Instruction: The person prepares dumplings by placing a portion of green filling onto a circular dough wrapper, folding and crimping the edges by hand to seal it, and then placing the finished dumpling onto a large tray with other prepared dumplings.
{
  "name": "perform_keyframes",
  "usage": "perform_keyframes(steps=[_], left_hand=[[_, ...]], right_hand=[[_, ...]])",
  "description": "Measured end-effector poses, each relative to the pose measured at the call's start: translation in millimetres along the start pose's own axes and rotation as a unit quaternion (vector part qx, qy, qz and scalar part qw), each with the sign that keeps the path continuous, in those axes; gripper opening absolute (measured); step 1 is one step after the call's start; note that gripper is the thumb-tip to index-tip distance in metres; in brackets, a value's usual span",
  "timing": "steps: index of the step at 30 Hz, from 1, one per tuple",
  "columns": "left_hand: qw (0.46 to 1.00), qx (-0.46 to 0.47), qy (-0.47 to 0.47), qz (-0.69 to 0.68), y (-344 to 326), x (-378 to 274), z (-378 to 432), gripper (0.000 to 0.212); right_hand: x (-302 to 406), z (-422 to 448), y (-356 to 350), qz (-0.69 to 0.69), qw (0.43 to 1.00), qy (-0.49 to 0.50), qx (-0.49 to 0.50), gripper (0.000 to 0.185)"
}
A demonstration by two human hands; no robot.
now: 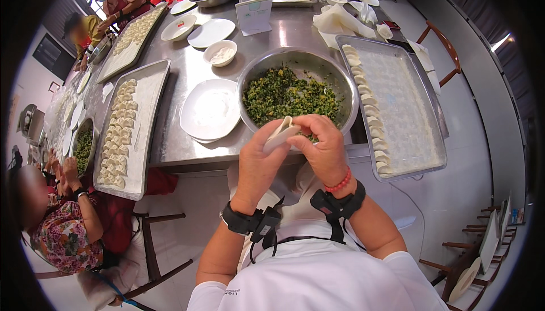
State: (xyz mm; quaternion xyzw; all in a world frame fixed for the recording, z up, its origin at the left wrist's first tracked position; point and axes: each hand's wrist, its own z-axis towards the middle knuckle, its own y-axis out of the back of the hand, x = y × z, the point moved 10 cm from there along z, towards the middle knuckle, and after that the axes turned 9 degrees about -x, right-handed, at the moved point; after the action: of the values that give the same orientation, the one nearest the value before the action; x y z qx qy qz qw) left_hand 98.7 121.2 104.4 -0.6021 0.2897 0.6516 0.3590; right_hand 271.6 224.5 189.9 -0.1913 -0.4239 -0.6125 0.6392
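Note:
A folded dumpling wrapper (281, 135) is pinched between my two hands, its top edge partly parted. My left hand (262, 153) holds it from the left side. The fingertips of my right hand (321, 140) press its right end. Both hands are over the near rim of a large steel bowl (351, 117), which holds chopped green and yellow filling (294, 92). Whether filling lies inside the wrapper is hard to tell. Right of the bowl, a floured metal tray (404, 111) carries one row of shaped dumplings (371, 111) along its left edge.
Stacked white plates (209, 109) and a small bowl of flour (220, 53) stand left of the bowl. Another tray (147, 157) bears rows of dumplings. A white cloth (340, 23) and a folded card (254, 16) lie farther back. A co-worker (68, 221) sits at the left.

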Motion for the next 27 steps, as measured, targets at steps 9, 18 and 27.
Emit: perform_keyframes(steps=[9, 18, 27], left_hand=[[1.0, -0.003, 0.016, -0.01, 1, 11, -3, 0.059], [0.998, -0.003, 0.035, -0.052, -3, 7, -2, 0.065], [0.999, 0.039, 0.007, 0.006, -5, 16, 3, 0.059]], right_hand=[[-11, -1, -1, 0.032, 0.999, -0.005, 0.026, 0.011], [-14, -1, -6, 0.059, 0.994, -0.093, 0.01, 0.013], [-4, 4, -4, -0.002, 0.998, 0.05, 0.029, 0.016]])
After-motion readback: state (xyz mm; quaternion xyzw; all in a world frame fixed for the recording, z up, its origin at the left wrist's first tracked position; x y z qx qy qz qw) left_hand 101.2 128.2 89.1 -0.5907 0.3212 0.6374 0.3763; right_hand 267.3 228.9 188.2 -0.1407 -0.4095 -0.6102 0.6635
